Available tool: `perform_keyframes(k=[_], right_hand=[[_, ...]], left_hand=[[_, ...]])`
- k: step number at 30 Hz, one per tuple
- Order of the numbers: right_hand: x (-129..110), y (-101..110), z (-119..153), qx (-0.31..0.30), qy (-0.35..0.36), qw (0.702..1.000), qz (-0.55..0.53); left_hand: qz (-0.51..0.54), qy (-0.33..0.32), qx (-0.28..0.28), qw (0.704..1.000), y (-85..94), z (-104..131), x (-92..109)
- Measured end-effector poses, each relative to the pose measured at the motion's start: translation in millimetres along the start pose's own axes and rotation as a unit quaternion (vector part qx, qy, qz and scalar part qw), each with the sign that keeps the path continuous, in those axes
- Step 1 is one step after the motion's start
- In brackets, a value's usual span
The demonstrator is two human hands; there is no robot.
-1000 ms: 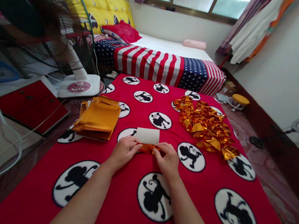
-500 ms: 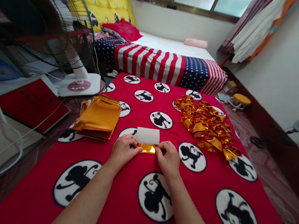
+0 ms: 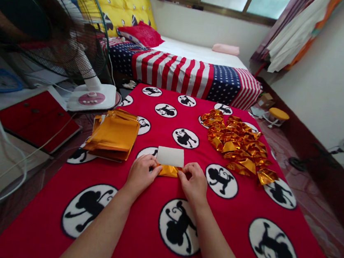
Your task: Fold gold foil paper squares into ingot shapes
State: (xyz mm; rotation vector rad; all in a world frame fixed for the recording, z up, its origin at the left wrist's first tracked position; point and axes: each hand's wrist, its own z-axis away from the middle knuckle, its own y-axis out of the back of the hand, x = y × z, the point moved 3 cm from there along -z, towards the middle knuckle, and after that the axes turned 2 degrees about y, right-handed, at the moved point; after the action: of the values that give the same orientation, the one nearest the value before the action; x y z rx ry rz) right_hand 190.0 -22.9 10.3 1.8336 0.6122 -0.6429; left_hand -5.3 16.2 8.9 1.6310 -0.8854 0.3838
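Observation:
A sheet of gold foil paper [image 3: 170,157] lies in front of me, its pale back facing up and its near edge folded over into a shiny gold strip. My left hand [image 3: 144,170] pinches the left end of that strip between thumb and fingers. At the right end, my right hand [image 3: 193,181] grips the fold the same way. To the left sits a stack of flat gold foil sheets [image 3: 117,133]. Over on the right lies a pile of folded gold foil pieces [image 3: 235,142].
Everything rests on a red cloth with monkey prints [image 3: 135,232]. A standing fan [image 3: 91,95] is at the left, beside a red-topped box [image 3: 36,117]. Behind is a bed [image 3: 190,75] with a striped cover. A yellow stool [image 3: 277,114] stands on the floor at right.
The folded gold strip has shifted slightly and its surface now looks more creased than flat. Both hands keep nearly the same places at its ends.

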Motion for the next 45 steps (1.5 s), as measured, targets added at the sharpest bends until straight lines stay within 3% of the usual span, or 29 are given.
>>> perform_keyframes(k=[9, 21, 45], right_hand=[[6.4, -0.4, -2.0, -0.024, 0.001, 0.999, -0.040], [3.3, -0.5, -1.8, 0.001, -0.013, 0.999, -0.033], [3.9, 2.4, 0.4, -0.018, -0.021, 0.998, -0.064]], left_hand=[[0.009, -0.013, -0.004, 1.000, -0.1, 0.8, -3.1], [-0.006, -0.008, -0.007, 1.000, 1.7, 0.2, -0.8], [-0.014, -0.011, -0.024, 1.000, 2.2, 0.3, -2.4]])
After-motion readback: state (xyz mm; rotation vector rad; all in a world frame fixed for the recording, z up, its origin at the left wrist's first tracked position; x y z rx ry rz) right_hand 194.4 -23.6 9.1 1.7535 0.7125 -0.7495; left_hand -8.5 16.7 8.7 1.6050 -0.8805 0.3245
